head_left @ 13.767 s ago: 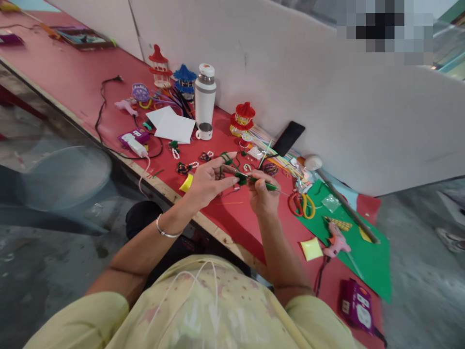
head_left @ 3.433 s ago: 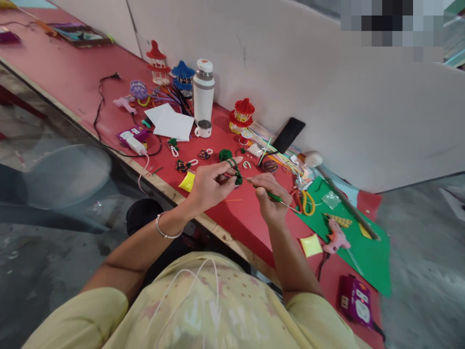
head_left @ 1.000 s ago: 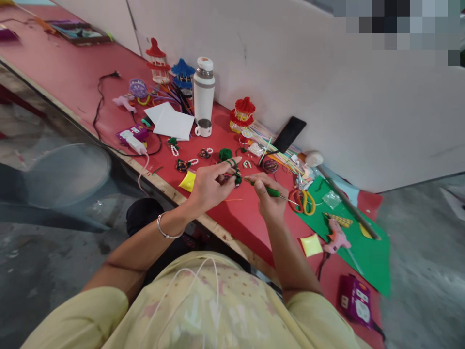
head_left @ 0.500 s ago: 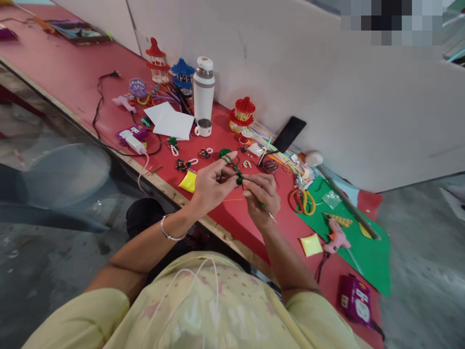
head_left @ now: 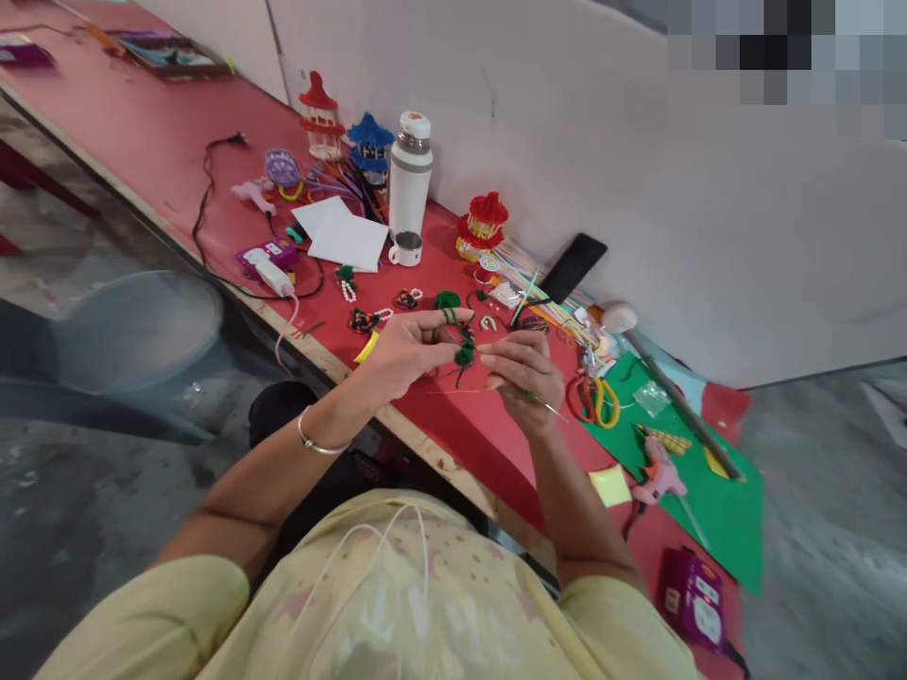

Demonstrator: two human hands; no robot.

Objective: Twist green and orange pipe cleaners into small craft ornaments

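Note:
My left hand [head_left: 407,354] pinches a small dark green crocheted piece [head_left: 464,354] between thumb and finger, with a strand of green yarn looped round the raised forefinger. Across from it, my right hand [head_left: 525,378] grips a thin crochet hook [head_left: 551,409]; its shaft sticks out below the palm, and its other end points at the crocheted piece. A green yarn ball [head_left: 447,299] lies just beyond the left fingers. Close by are a multicoloured knotted piece with white beads [head_left: 364,320] and a similar green one [head_left: 346,274].
On the red table [head_left: 460,434] stand a white flask [head_left: 409,184], a steel-lined cup [head_left: 406,248] and a red lantern-like ornament [head_left: 485,227]. Scissors [head_left: 595,401] and a pink glue gun [head_left: 660,470] lie at the right. A black phone [head_left: 575,267] leans on the wall.
My right hand has drawn slightly away from the left, to the right, with the crochet hook. The green piece now shows more openly between the hands. The whole view has shifted slightly.

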